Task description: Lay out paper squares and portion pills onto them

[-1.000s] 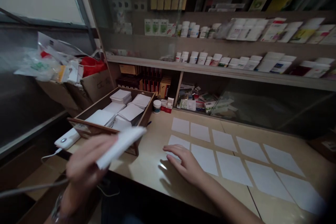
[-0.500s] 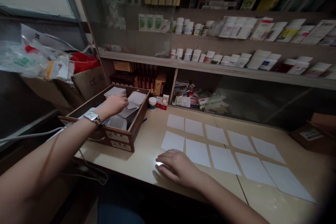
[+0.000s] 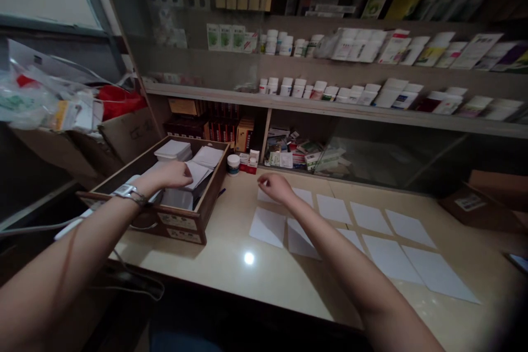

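My left hand (image 3: 173,174), with a watch on the wrist, reaches into the wooden drawer (image 3: 181,222) on the counter and rests on the white paper stacks (image 3: 193,168) inside, fingers curled over them. My right hand (image 3: 275,187) is stretched forward over the far-left sheet of the white paper squares (image 3: 268,227) laid in two rows on the counter. Its fingers are bent and close together, and I cannot make out anything in them.
A small white jar (image 3: 233,164) and small red boxes (image 3: 249,160) stand past the drawer. Shelves of bottles and boxes (image 3: 350,93) rise behind the counter. Cardboard boxes with bags (image 3: 61,115) sit at the left, a white device with a cable (image 3: 74,224) beside the drawer.
My left hand brought a stack of paper from near me into the drawer. My right hand left the counter's front edge and reached forward to the far-left sheet.
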Demonstrator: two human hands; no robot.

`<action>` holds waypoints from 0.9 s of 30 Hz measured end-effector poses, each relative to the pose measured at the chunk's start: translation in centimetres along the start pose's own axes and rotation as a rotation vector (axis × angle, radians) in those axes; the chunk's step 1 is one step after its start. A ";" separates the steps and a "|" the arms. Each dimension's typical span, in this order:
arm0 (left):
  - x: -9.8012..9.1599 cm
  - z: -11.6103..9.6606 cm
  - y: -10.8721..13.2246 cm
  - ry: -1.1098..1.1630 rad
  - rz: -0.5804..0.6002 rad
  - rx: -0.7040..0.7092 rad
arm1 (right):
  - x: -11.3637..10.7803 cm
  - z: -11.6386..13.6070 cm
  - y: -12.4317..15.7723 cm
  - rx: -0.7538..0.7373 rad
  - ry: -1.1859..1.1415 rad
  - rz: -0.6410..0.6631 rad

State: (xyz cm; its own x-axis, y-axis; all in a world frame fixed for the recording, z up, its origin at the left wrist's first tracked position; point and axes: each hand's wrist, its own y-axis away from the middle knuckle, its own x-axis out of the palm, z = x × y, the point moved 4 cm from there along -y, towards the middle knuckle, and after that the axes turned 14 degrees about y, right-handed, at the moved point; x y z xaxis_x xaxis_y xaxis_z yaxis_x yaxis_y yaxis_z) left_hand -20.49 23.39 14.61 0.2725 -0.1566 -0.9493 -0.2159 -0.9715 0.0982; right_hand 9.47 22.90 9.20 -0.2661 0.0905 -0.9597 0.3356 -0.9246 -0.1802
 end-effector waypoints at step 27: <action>14.5 -13.0 -5.2 0.868 -0.594 0.061 | 1.6 -2.1 -5.0 -0.089 0.005 -0.179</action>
State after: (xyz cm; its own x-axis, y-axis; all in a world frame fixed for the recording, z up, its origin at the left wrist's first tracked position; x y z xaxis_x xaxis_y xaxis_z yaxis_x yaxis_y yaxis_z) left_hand -3.24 23.89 4.20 0.9228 0.2447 -0.2975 0.1327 -0.9269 -0.3510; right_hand 9.26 28.40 8.14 -0.3244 0.2524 -0.9116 0.3622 -0.8571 -0.3662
